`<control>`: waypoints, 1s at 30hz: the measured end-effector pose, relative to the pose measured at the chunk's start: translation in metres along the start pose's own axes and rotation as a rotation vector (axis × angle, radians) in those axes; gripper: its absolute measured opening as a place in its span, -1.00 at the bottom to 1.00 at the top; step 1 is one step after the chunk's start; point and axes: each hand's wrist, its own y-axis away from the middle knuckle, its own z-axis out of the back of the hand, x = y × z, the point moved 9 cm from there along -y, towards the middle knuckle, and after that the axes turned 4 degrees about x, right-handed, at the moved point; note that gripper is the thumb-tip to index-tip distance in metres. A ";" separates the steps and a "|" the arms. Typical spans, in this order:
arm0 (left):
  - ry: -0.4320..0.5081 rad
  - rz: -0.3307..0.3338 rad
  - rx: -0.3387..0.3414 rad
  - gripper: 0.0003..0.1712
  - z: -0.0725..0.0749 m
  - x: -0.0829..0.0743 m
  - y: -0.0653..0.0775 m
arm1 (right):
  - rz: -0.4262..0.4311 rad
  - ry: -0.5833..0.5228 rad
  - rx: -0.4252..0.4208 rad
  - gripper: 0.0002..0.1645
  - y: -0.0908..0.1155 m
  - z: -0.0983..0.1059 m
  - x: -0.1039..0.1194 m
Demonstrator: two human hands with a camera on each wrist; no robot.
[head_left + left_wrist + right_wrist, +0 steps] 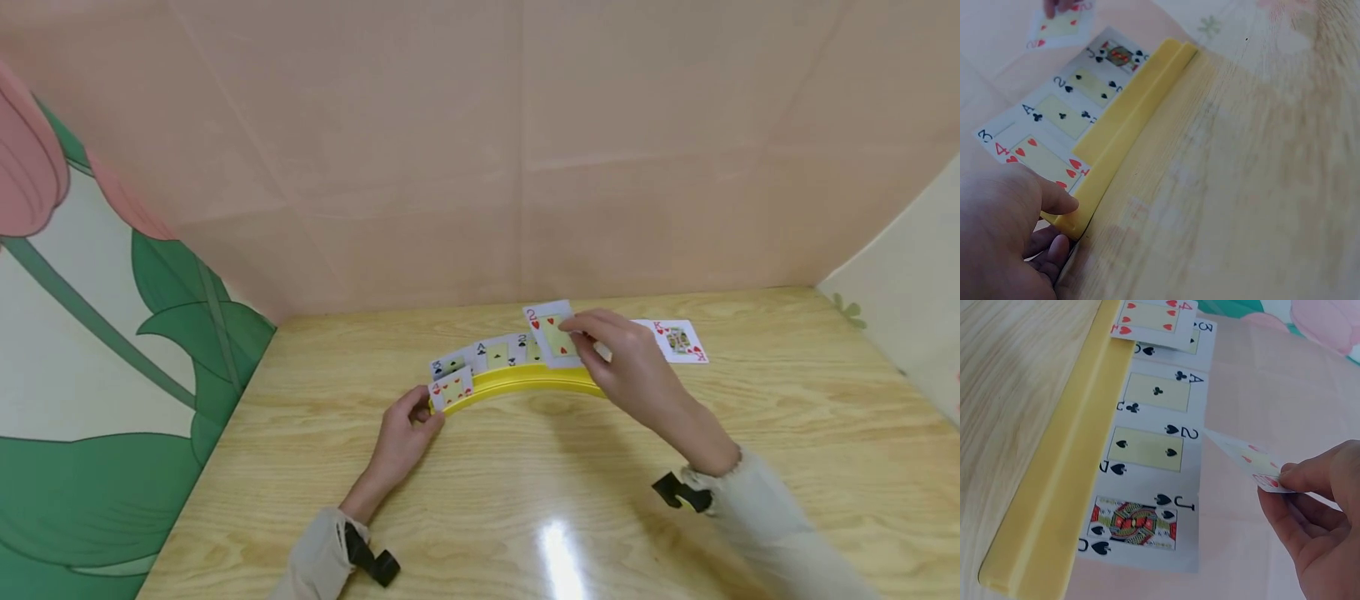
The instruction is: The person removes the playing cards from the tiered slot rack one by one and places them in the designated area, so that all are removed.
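Note:
A curved yellow card holder (517, 379) stands on the table, and my left hand (401, 437) grips its left end with the thumb in front. Just above that thumb, a 4 of hearts (452, 389) stands in the front slot. Behind it the back slot holds a 3 of spades (1202, 340), an ace of clubs (1160, 394), a 2 of spades (1147, 447) and a jack of spades (1138, 525). My right hand (626, 362) pinches a 2 of hearts (547, 333) by its edge, raised above the holder and apart from the standing cards.
A king of hearts (681, 341) shows to the right of the holder, partly behind my right hand. The wood-grain table (480, 500) meets a pink backdrop (412, 208) at the back. A flower-patterned panel (90, 350) borders the left side.

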 end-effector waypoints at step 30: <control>-0.015 -0.002 -0.010 -0.68 -0.001 -0.003 -0.001 | -0.185 0.108 -0.152 -0.69 0.024 0.068 -0.062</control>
